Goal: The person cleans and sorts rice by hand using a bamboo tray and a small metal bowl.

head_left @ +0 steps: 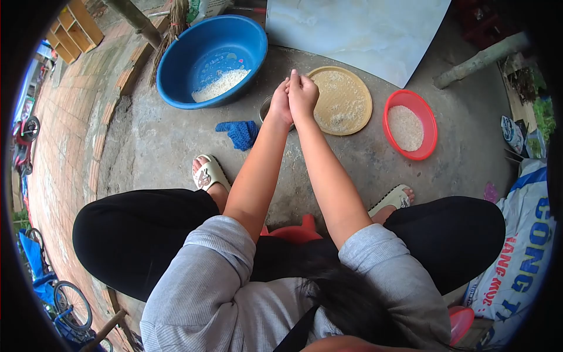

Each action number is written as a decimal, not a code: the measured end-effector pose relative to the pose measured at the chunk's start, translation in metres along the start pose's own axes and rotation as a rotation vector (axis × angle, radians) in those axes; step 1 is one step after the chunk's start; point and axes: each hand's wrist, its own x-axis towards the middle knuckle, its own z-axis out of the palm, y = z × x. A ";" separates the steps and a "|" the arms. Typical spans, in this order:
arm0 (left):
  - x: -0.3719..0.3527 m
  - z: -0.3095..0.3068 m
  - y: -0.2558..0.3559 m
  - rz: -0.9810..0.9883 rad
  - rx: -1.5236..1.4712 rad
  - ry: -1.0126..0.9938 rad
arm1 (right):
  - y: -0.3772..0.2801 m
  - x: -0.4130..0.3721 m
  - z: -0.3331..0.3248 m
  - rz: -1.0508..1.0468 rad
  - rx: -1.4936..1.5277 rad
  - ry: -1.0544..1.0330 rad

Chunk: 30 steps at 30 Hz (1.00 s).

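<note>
Maybe the left hand (304,97) and right hand (282,104), fingers pressed together, could knock grain (340,121) off the round tray (369,100) so near them.

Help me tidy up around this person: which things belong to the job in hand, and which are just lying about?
Likely in use:
left hand and right hand, pressed together
blue basin, round tray and red bowl, all holding pale grains
small vessel, mostly hidden by the hands

Probably just lying about:
blue cloth
printed sack
wooden shelf
</note>
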 end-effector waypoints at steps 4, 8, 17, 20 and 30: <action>-0.012 0.023 -0.006 0.093 0.185 0.373 | 0.000 -0.005 -0.009 -0.289 -0.086 -0.101; -0.015 0.047 -0.016 0.211 0.109 0.582 | 0.009 -0.010 -0.008 -0.427 -0.100 -0.142; -0.016 0.000 -0.010 0.439 0.180 0.865 | 0.032 -0.021 0.006 0.020 0.293 -0.418; -0.022 -0.016 0.008 0.516 0.202 0.955 | 0.026 -0.034 0.008 0.069 0.319 -0.455; -0.044 -0.007 0.028 0.441 0.193 1.107 | 0.046 -0.015 -0.016 0.602 0.318 -0.330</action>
